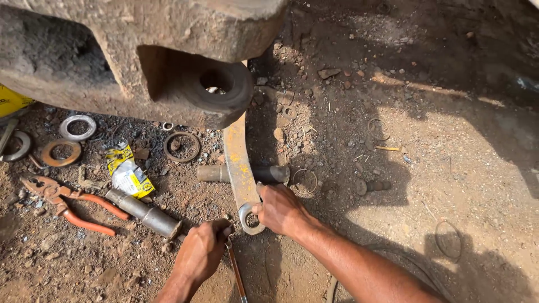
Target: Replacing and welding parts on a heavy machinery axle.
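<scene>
Just two bare arms coming in from the bottom edge, no sleeves, gloves, watch or rings. Left hand [202, 252] and right hand [281, 210] both look dusty and grimy.

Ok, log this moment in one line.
left hand: holds thin tool | right hand: grips metal bar end | ground: pliers

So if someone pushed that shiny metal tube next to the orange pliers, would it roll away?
Probably only a little. The metal tube is round, so it could roll, but the ground is rough dirt with pebbles, which would likely stop it. It looks like solid steel, so probably stiff and heavy for its size.
</scene>
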